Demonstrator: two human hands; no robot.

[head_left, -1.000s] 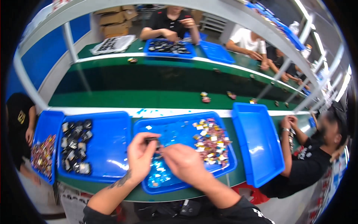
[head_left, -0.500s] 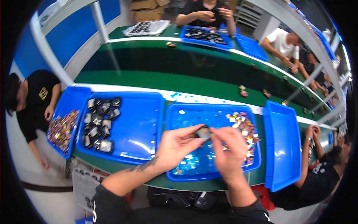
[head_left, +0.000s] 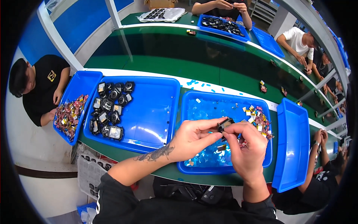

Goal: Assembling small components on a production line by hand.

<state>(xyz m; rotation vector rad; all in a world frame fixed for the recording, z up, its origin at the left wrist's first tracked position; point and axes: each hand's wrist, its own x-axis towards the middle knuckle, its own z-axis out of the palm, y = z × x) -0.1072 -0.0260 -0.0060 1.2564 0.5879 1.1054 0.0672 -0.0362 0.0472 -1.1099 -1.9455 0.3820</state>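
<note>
Over a blue tray (head_left: 207, 170), my left hand (head_left: 192, 140) is closed on a small black housing (head_left: 225, 124), which looks like a watch case. My right hand (head_left: 249, 149) pinches at the near side of the same housing with thumb and forefinger; whatever lies between those fingertips is hidden. A small dark piece with a tan face (head_left: 221, 148) shows just under the right fingertips, and I cannot tell whether it hangs or lies in the tray. Pieces of blue film (head_left: 205, 109) cover much of the tray floor. Small parts (head_left: 257, 118) in yellow, silver and pink are heaped at its right.
On the left, a blue tray (head_left: 149, 112) holds several black housings (head_left: 108, 100). Beyond it, another tray has a heap of small parts (head_left: 71, 115). A narrow blue tray (head_left: 292, 149) stands at right. A green conveyor (head_left: 164, 52) runs behind, and several people work around it.
My view has swung, so the trays appear higher and the hands farther right. Both hands stay at the black housing. The small dark piece now shows below the right fingertips.
</note>
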